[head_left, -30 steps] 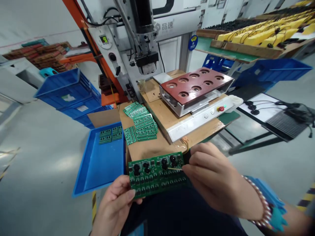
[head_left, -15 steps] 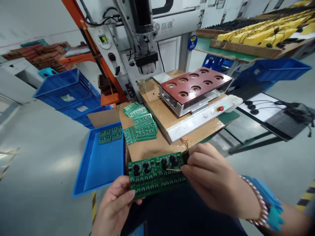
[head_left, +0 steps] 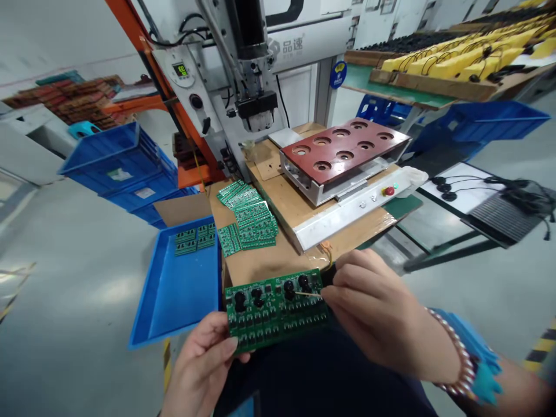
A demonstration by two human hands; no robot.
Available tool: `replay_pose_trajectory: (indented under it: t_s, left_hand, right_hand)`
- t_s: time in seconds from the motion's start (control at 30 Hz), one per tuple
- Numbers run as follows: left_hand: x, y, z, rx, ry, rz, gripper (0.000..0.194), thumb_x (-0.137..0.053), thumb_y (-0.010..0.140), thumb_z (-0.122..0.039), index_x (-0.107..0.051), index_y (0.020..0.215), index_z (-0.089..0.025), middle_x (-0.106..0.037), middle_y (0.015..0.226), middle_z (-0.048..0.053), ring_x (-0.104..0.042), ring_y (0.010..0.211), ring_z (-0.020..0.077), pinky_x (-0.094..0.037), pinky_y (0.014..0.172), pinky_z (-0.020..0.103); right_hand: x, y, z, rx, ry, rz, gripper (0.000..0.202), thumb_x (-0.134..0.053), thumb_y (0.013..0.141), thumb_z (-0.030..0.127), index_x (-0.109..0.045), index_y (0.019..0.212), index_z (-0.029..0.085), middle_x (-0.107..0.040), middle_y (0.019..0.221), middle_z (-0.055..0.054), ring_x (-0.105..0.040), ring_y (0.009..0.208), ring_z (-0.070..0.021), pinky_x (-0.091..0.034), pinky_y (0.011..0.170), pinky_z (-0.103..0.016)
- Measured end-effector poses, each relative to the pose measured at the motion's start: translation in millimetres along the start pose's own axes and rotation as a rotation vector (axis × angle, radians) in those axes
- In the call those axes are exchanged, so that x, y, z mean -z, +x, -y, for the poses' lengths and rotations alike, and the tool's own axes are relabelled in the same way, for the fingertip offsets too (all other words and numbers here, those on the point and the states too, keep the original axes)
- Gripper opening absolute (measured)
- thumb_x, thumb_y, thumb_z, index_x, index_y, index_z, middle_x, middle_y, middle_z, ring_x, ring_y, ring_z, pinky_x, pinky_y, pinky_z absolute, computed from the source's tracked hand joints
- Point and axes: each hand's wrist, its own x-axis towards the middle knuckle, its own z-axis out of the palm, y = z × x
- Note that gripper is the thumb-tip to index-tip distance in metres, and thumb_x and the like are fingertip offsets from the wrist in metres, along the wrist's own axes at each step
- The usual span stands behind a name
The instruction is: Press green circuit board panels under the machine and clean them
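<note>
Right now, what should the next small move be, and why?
Probably a light dab of the stick on the black blob by its tip: the right hand pinches the stick with its tip close to that blob, and the left hand grips the circuit board at one end. Whether tip and blob touch is too small to tell.

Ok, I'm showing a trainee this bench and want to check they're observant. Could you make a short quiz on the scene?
1. Fill in: the left hand holds a ___, the right hand a ___.
2. True or false: the blue tray holds other boards.
3. The plate with round holes is: A) yellow, B) reddish brown, C) green.

Key:
1. Green board; thin stick.
2. True.
3. B.
</note>
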Motion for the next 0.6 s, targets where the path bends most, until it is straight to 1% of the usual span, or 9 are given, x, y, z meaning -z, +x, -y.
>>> replay_pose_trajectory:
  t_s: [0.13, 0.27, 0.43, 0.6]
  left_hand:
    - [5.4, 2.3, 1.8, -0.004, 0.008, 0.024, 0.013, -0.073, 0.060, -0.021, -0.069, 0.072, -0.020, -0.065, 0.063, 0.003, -0.055, 0.055, 0.0164, -0.046, 0.049, 0.026]
    - [4.9, 1.9, 1.4, 0.011, 0.002, 0.011, 0.013, -0.074, 0.061, -0.021, -0.068, 0.072, -0.019, -0.064, 0.063, 0.001, -0.055, 0.055, 0.0153, -0.046, 0.050, 0.025]
    - [4.9, 2.0, 1.2, 0.022, -0.004, 0.041, 0.013, -0.073, 0.062, -0.021, -0.068, 0.073, -0.020, -0.064, 0.065, 0.001, -0.055, 0.056, 0.0145, -0.047, 0.050, 0.024]
    - [1.7, 1.3, 0.7, -0.003, 0.011, -0.011, 0.014, -0.074, 0.059, -0.023, -0.068, 0.071, -0.020, -0.065, 0.064, 0.001, -0.055, 0.055, 0.0151, -0.046, 0.048, 0.024]
  right_hand:
    - [0.4, -1.3, -0.2, 0.005, 0.009, 0.019, 0.013, -0.049, 0.079, 0.005, -0.059, 0.084, 0.013, -0.049, 0.074, -0.004, -0.042, 0.080, -0.0164, -0.036, 0.069, -0.035]
    - [0.8, -1.3, 0.5, 0.007, 0.011, 0.033, 0.013, -0.049, 0.079, 0.005, -0.059, 0.084, 0.013, -0.049, 0.073, -0.004, -0.043, 0.080, -0.0166, -0.036, 0.069, -0.035]
    - [0.7, -1.0, 1.1, 0.019, 0.013, 0.027, 0.013, -0.049, 0.078, 0.005, -0.059, 0.082, 0.013, -0.049, 0.072, -0.004, -0.043, 0.079, -0.0161, -0.035, 0.069, -0.034]
    - [1.7, -1.4, -0.8, -0.004, 0.001, 0.013, 0.014, -0.049, 0.078, 0.006, -0.059, 0.084, 0.014, -0.049, 0.073, -0.003, -0.041, 0.077, -0.0158, -0.035, 0.068, -0.034]
